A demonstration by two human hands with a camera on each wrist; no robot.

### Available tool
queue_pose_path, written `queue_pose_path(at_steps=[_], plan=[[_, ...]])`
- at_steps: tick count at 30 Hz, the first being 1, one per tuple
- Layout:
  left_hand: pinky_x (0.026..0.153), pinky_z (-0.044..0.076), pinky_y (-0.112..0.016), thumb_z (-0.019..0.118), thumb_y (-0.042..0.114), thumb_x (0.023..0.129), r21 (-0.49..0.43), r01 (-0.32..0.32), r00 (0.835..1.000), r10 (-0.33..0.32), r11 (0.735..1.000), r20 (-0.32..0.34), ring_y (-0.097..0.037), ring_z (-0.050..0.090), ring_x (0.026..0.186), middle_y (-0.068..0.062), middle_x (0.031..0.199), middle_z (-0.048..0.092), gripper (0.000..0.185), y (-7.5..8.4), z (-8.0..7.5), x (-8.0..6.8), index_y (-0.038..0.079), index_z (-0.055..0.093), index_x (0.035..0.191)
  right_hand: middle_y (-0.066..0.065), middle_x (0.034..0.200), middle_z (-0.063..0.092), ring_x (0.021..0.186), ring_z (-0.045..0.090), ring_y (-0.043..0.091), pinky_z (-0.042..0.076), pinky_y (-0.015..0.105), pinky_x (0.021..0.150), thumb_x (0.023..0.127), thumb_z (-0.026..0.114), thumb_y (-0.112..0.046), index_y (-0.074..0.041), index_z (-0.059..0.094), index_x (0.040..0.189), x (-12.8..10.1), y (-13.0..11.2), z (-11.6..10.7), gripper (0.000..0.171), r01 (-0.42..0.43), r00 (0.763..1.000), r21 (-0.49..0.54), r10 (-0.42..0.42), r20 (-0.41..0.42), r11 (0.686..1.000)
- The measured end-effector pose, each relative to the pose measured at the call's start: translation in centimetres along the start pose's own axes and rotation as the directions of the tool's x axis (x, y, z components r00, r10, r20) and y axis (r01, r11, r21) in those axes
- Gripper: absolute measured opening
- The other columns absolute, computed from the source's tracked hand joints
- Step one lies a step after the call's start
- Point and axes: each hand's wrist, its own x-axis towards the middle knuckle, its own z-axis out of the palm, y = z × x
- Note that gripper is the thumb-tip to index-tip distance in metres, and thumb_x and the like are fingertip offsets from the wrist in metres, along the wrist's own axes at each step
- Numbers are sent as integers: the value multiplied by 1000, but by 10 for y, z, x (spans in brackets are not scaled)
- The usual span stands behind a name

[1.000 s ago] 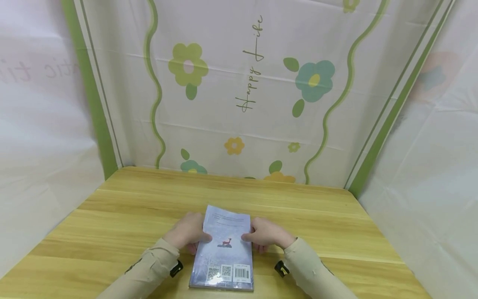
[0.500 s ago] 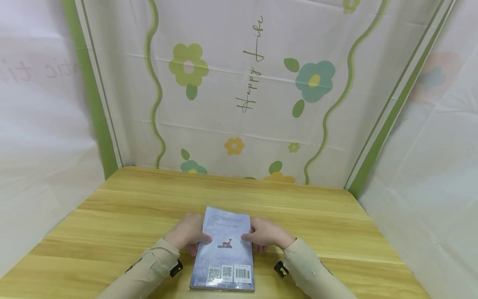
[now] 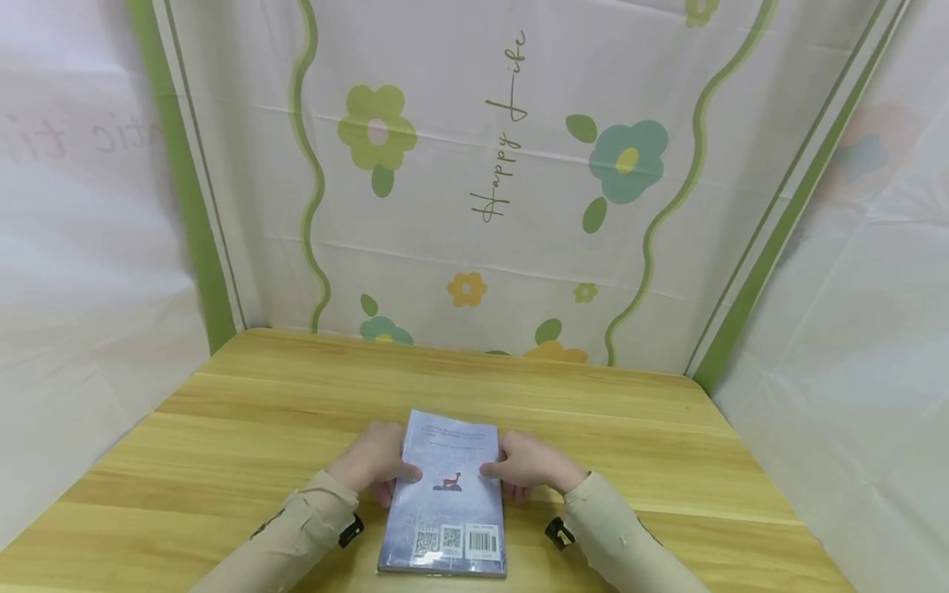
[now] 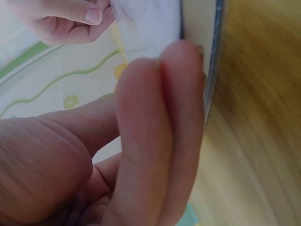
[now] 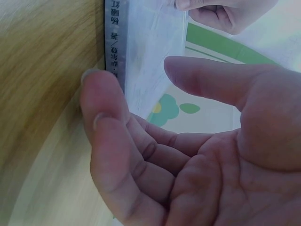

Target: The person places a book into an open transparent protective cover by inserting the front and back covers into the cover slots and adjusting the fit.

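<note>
A pale blue paperback book (image 3: 445, 515) lies near the front of the table, its back cover up, with a small red deer, two square codes and a barcode. My left hand (image 3: 374, 461) grips its left side, thumb on the cover and other fingers at the edge. Opposite it, my right hand (image 3: 530, 463) holds the right side the same way. In the left wrist view, two fingertips (image 4: 141, 89) press close against the page edges. The right wrist view shows the spine (image 5: 115, 42) with dark printed characters beside my curled fingers, the thumb over the cover.
The wooden table (image 3: 667, 461) spreads around the book on both sides and behind it. A flower-printed curtain (image 3: 445, 206) hangs along the back edge, with white sheets at left and right. A black strap piece (image 3: 559, 534) shows beneath the right sleeve.
</note>
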Motion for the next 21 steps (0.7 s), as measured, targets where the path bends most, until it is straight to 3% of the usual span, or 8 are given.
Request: queue_pose_path(at_steps=[11, 17, 21], plan=[[39, 52, -29, 82, 4, 79, 17, 20, 1000, -20, 1000, -15, -21, 59, 40, -11, 58, 57, 26, 1, 1, -2, -6, 61, 91, 9, 59, 63, 47, 61, 22, 54, 34, 45, 92, 69, -22, -4, 61, 72, 0, 0, -1, 29, 3, 1000, -19, -3, -1, 1000], [38, 52, -29, 84, 4, 76, 30, 4, 1000, -3, 1000, -30, -20, 59, 37, -11, 52, 57, 27, -2, 2, 0, -2, 58, 79, 10, 60, 63, 48, 62, 23, 54, 34, 45, 91, 70, -21, -4, 60, 72, 0, -1, 0, 28, -4, 1000, -19, 4, -4, 1000], [38, 51, -28, 85, 5, 74, 57, -25, 999, 27, 998, -44, -18, 58, 37, -9, 52, 56, 28, -4, 3, 2, -1, 58, 78, 10, 60, 63, 48, 62, 24, 54, 34, 45, 92, 70, -22, -4, 60, 73, 0, -2, 0, 27, -14, 1000, -18, 14, -8, 1000]])
